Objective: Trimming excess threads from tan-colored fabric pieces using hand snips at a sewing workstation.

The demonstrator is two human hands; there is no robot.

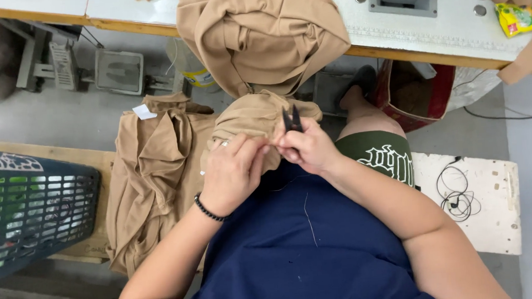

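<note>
One view, from your head, looked down on your lap, and both hands were busy on the same tan garment [248, 116], bunched up over your knees in front of your dark blue shirt. Your left hand [230, 173] had its grip closed on a fold of that cloth, fingers pinching it taut near the edge. Your right hand [309, 148] was closed around small black thread snips [292, 119], blades pointing up and touching the fabric just beside your left fingertips; whether the blades were apart or closed I could not tell. By my judgement you were partway through the batch: one tan piece was in hand, a heap of tan garments [151, 187] lay on the wooden bench [63, 157] just to your left, and another tan bundle [262, 33] hung over the edge of the sewing table [425, 32] ahead. Which heap was finished could not be told. A dark plastic basket [30, 213] stood at the far left.
</note>
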